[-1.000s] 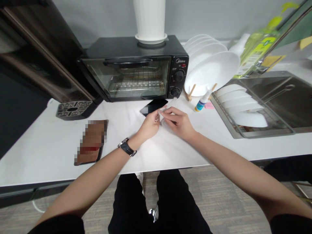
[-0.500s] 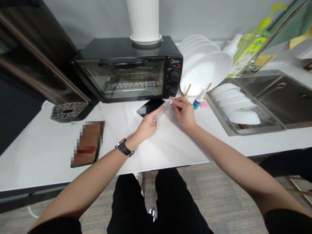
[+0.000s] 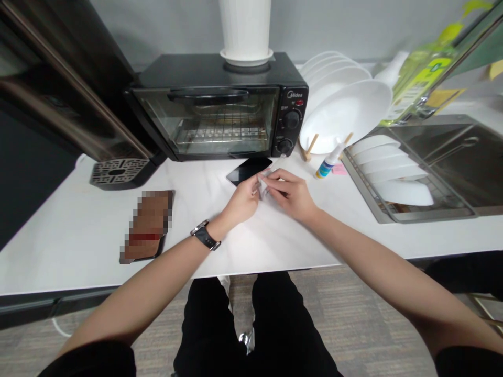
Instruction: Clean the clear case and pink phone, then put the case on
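My left hand (image 3: 240, 201), with a black-strapped watch on its wrist, is closed on a thin clear piece (image 3: 279, 166) that looks like a transparent phone case. Most of that piece is hidden by my fingers. Against it, close to my left thumb, my right hand (image 3: 293, 193) pinches a crumpled whitish tissue (image 3: 264, 189). A dark phone (image 3: 248, 169) lies on the white counter (image 3: 243, 246) just behind my left hand. To the right of my right hand stands a small white spray bottle (image 3: 327, 164) with a blue and yellow label.
A black toaster oven (image 3: 212, 120) stands behind my hands, a white pot (image 3: 245, 31) on top. White plates (image 3: 346, 118) lean in a rack. At right is a sink (image 3: 467, 157) with bowls (image 3: 396, 167). A blurred-out tablet-like object (image 3: 147, 225) lies left, near a drink machine (image 3: 118, 173).
My right hand has slid toward my left thumb along the clear piece, bringing the tissue into clearer view. The whole scene has shifted a little to the right as my head turned.
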`<state>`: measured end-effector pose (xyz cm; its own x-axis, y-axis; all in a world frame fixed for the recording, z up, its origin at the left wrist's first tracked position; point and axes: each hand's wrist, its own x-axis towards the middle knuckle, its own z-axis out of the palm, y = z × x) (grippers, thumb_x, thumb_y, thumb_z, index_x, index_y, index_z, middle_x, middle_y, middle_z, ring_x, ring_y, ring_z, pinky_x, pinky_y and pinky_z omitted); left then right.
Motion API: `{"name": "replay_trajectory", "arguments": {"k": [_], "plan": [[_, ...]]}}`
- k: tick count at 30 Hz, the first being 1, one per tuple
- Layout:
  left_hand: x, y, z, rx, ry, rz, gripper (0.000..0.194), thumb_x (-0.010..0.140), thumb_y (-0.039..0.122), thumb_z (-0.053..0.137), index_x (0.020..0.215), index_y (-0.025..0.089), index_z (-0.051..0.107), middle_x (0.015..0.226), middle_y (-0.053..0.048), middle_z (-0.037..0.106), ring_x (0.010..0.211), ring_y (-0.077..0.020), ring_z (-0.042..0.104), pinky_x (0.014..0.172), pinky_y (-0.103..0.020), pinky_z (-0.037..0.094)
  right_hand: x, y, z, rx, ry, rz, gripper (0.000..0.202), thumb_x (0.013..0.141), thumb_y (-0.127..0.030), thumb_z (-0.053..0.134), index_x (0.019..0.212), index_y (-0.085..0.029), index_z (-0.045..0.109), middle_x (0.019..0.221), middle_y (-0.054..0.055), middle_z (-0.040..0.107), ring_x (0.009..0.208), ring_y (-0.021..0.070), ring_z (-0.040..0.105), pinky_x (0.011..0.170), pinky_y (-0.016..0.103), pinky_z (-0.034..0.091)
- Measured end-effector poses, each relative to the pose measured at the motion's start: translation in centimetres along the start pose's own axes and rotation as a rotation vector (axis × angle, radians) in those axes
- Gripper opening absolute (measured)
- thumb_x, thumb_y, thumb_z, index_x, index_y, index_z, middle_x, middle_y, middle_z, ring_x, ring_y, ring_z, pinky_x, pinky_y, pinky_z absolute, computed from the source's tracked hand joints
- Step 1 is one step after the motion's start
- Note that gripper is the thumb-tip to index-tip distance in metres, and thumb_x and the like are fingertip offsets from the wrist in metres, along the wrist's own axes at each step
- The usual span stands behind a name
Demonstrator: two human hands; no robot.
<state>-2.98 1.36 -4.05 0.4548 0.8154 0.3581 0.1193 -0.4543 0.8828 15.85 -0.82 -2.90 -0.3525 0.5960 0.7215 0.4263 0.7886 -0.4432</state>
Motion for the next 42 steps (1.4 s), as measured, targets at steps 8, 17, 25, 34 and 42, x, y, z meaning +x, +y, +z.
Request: {"name": "replay_trajectory", "arguments": {"k": [8,17,25,34,42], "plan": [[-0.1,0.0,-0.1,0.021,-0.019,0.013,0.060,0.089,0.009,0.055,0.147,0.017,0.064,0.156,-0.008,0.063,0.150,-0.0259,0.055,0.133,-0.047,0.035,-0.1,-0.2,-0.3,-0.017,-0.040,-0.140,0.037,0.107,-0.023,0.053,0.139,-0.029,0.072,0.105,0.008,0.076,0.096,0.0176,0.071,0.085,0.032,0.061],[-0.3,-0.7,-0.2,-0.058,-0.044,-0.054,0.062,0.090,0.011,0.056,0.152,0.018,0.060,0.162,-0.007,0.057,0.156,-0.0251,0.048,0.138,-0.047,0.023,0.6,3.9,-1.5,-0.210,0.286,0.264,0.038,0.108,-0.039,0.050,0.124,-0.023,0.081,0.092,0.008,0.072,0.078,0.0191,0.064,0.073,0.034,0.055],[-0.1,-0.1,0.1,-0.022,-0.008,-0.031,0.056,0.092,0.012,0.054,0.147,0.016,0.063,0.159,-0.009,0.060,0.153,-0.0282,0.051,0.135,-0.049,0.030,0.3,1.4,-0.3,-0.081,0.139,0.156,0.036,0.108,-0.034,0.051,0.131,-0.025,0.077,0.097,0.007,0.071,0.084,0.0173,0.066,0.077,0.032,0.058],[-0.1,0.3,-0.1,0.042,-0.028,0.017,0.059,0.088,0.010,0.060,0.146,0.017,0.064,0.155,-0.009,0.064,0.149,-0.0268,0.056,0.133,-0.046,0.036,-0.2,-1.1,0.2,-0.018,-0.064,-0.105,0.039,0.108,-0.023,0.051,0.140,-0.030,0.071,0.104,0.007,0.074,0.094,0.0181,0.070,0.084,0.033,0.061],[-0.4,-0.5,-0.3,-0.014,-0.061,-0.055,0.060,0.095,0.015,0.056,0.155,0.019,0.057,0.165,-0.007,0.053,0.157,-0.0264,0.045,0.138,-0.047,0.022,0.5,2.8,-1.3,-0.167,0.206,0.195,0.037,0.108,-0.030,0.048,0.126,-0.024,0.079,0.096,0.009,0.073,0.085,0.0207,0.068,0.077,0.036,0.058]]}}
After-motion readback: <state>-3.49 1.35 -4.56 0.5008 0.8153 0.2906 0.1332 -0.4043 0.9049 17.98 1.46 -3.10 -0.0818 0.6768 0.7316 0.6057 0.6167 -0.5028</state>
